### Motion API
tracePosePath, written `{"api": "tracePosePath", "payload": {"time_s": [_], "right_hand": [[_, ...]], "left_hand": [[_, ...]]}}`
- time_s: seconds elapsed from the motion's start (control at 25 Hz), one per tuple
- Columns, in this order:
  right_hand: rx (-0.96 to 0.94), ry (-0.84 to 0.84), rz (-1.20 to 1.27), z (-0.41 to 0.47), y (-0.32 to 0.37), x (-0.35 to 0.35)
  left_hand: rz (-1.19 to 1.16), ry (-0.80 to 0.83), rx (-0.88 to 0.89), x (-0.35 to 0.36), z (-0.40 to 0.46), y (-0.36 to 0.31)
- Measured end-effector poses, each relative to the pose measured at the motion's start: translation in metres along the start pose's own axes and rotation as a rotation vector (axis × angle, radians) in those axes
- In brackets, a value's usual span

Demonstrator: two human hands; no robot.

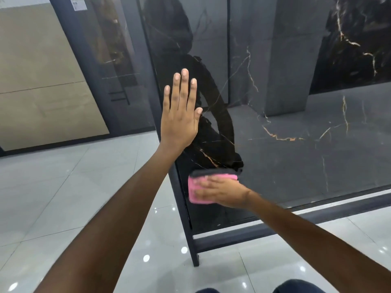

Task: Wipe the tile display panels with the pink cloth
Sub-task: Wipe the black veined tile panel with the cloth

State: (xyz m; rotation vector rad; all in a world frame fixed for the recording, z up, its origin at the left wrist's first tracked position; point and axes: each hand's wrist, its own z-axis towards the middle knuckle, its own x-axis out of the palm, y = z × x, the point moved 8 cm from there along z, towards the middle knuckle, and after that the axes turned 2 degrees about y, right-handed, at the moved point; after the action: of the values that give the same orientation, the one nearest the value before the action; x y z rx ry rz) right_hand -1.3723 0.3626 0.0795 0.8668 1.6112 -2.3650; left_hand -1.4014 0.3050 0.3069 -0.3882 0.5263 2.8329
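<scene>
Head view: right hand presses the pink cloth flat, fingers spread, low on the dark tile panel near its left edge; left hand braces flat-palmed above. Leaning too hard could tip the freestanding frame.

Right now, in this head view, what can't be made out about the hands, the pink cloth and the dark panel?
- Pink cloth: motion-blurred and half covered by the right hand, so its full extent is unclear.
- Left hand: back faces the camera; palm contact with the dark marble panel is hidden.
- Panel: top and right side cut off by the frame edges.
- White label at top left: too small to read.
</scene>
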Motion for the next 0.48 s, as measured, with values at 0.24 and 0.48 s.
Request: {"api": "tracePosePath", "payload": {"time_s": [0.24,0.48], "right_hand": [[0.396,-0.245,0.06,-0.009,-0.084,-0.026],[-0.233,0.308,-0.015,-0.028,0.085,0.056]], "left_hand": [[-0.032,-0.033,0.0,-0.001,-0.001,0.0],[0.004,0.012,0.008,0.002,-0.001,0.001]]}}
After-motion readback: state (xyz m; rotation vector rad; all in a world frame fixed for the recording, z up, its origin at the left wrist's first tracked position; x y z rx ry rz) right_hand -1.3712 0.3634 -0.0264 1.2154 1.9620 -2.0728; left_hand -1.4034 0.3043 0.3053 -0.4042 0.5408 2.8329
